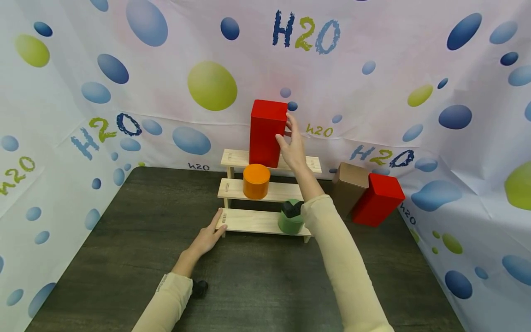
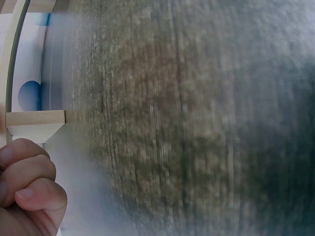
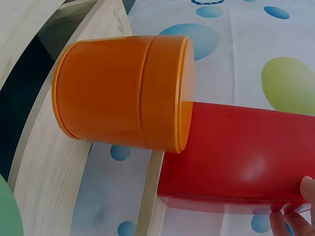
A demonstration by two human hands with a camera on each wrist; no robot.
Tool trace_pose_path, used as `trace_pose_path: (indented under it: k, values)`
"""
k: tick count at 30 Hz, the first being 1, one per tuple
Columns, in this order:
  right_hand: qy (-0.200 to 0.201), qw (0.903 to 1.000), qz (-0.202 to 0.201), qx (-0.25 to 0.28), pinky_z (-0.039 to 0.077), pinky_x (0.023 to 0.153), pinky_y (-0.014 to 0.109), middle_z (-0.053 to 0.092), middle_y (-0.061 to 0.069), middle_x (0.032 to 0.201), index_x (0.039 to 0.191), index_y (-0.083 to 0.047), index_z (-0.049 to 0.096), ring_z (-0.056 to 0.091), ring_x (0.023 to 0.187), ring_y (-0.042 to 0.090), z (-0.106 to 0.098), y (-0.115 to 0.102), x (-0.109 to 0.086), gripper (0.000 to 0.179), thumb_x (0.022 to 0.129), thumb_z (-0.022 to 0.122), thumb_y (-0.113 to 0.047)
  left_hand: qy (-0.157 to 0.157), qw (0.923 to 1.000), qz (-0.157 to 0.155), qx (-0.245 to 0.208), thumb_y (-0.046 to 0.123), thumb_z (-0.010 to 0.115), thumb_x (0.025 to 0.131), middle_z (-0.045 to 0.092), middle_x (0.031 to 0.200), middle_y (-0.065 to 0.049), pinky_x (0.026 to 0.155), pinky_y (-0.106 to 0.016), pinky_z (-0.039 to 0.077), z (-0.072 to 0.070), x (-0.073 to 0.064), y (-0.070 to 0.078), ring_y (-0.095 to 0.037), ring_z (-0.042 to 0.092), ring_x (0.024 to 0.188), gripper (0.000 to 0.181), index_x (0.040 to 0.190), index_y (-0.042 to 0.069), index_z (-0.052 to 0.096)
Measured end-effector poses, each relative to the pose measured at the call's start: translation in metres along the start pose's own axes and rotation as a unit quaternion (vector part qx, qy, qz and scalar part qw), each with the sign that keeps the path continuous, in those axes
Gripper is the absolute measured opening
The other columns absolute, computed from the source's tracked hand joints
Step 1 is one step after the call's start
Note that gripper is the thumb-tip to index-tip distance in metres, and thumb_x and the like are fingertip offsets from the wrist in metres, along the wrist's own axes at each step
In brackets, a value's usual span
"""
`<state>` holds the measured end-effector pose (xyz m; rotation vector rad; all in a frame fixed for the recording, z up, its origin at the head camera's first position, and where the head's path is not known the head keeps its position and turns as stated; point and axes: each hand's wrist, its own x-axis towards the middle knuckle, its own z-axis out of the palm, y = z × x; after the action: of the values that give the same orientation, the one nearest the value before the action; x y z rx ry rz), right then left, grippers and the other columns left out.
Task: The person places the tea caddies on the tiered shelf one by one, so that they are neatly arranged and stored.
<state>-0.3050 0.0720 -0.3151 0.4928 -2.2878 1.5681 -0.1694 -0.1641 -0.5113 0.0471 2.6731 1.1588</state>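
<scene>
A tall red box (image 1: 265, 133) stands upright on the top tier of a three-tier wooden shelf (image 1: 249, 221). High on its right side my right hand (image 1: 293, 145) holds it, thumb (image 3: 309, 188) on the front face and fingertips round the side edge. Below it, on the middle tier, is an orange round tin with a lid (image 1: 256, 182). A green round tin (image 1: 290, 223) sits at the right of the bottom tier, partly covered by the black wrist camera. My left hand (image 1: 209, 237) grips the bottom tier's left end; curled fingers show in the left wrist view.
Right of the shelf, a brown box (image 1: 350, 186) stands on the dark wooden table (image 1: 257, 286) beside a second red box (image 1: 377, 200). A patterned white sheet (image 1: 166, 92) with blue and green spots hangs behind the table and along both sides.
</scene>
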Motion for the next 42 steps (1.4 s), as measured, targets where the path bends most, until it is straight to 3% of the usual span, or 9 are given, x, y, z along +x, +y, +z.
trace_pose_path:
  k: [31,42]
  values:
    - [-0.035,0.9993,-0.012,-0.012,0.040,0.096,0.037,0.038,0.011,0.141,0.145,-0.018,0.023,0.049,0.114,0.029,0.025,-0.009,0.002,0.059,0.093,0.051,-0.007,0.008,1.0000,0.004,0.000,0.043,0.036,0.097,0.028,0.142,-0.027,0.089,-0.060,0.035,0.002,0.001,-0.002,-0.052,0.045,0.112,0.067,0.148,0.015,0.004]
    - [-0.035,0.9982,-0.015,-0.046,0.042,0.093,0.038,0.039,0.008,0.141,0.145,-0.019,0.023,0.050,0.113,0.027,0.033,-0.014,0.001,0.061,0.093,0.050,-0.003,0.011,0.9999,0.007,-0.003,0.042,0.036,0.098,0.028,0.142,-0.027,0.089,-0.061,0.034,0.004,0.002,-0.004,-0.052,0.044,0.113,0.066,0.148,0.015,0.003]
